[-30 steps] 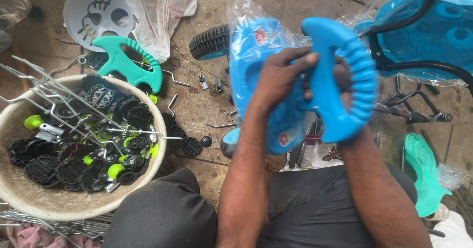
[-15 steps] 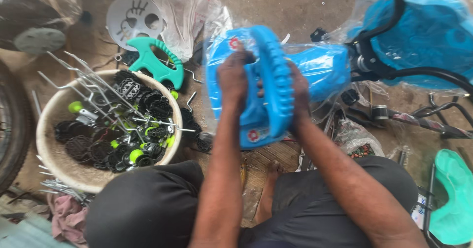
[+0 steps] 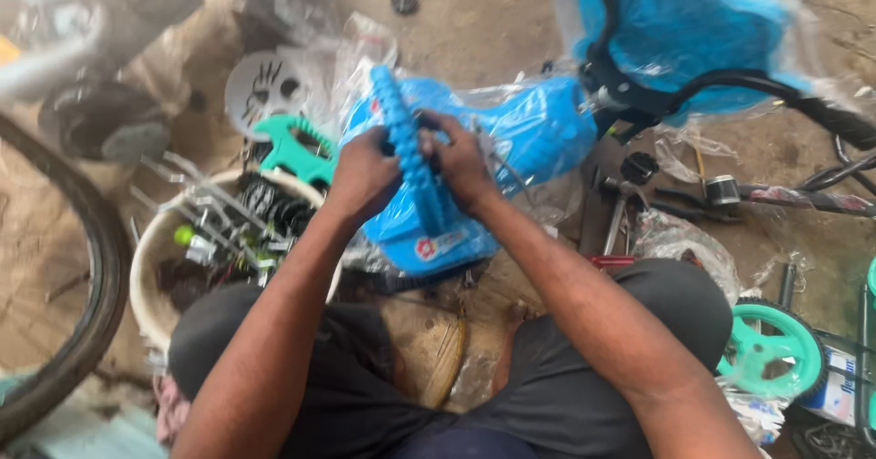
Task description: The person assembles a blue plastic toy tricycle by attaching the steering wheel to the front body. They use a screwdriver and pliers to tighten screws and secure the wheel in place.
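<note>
Seen from the head camera, a seated person is gripping a ribbed blue plastic handle piece (image 3: 408, 153) with both bare hands, holding it edge-on above the lap. The left hand (image 3: 363, 174) is wrapping around the left side of the ribbed piece, fingers curled shut on it; the right hand (image 3: 456, 162) is clasping the opposite side, thumb and fingers pressing close against the same piece. Directly behind and below the grip, touching the ribbed piece, a glossy blue plastic toy-vehicle body (image 3: 511, 140) is lying partly in clear plastic wrap.

Just left of the grip, a teal green plastic part with a toothed edge (image 3: 294, 151) is resting against the rim of a round cream-coloured basin (image 3: 144, 267). The basin is holding black plastic parts, metal rods and small yellow-green pieces. Beyond the teal part, a pale grey round disc with cut-out slots (image 3: 265, 85) is lying on the dirt floor. Far left of the grip, a large black rubber tyre (image 3: 100, 267) is curving through the frame.

Up and to the right of the grip, a second blue toy body with a black frame (image 3: 693, 30) is sitting in clear wrap. Low and to the right, well apart from the hands, a small teal wheel with a black tyre (image 3: 768, 349) is standing beside the person's knee.
</note>
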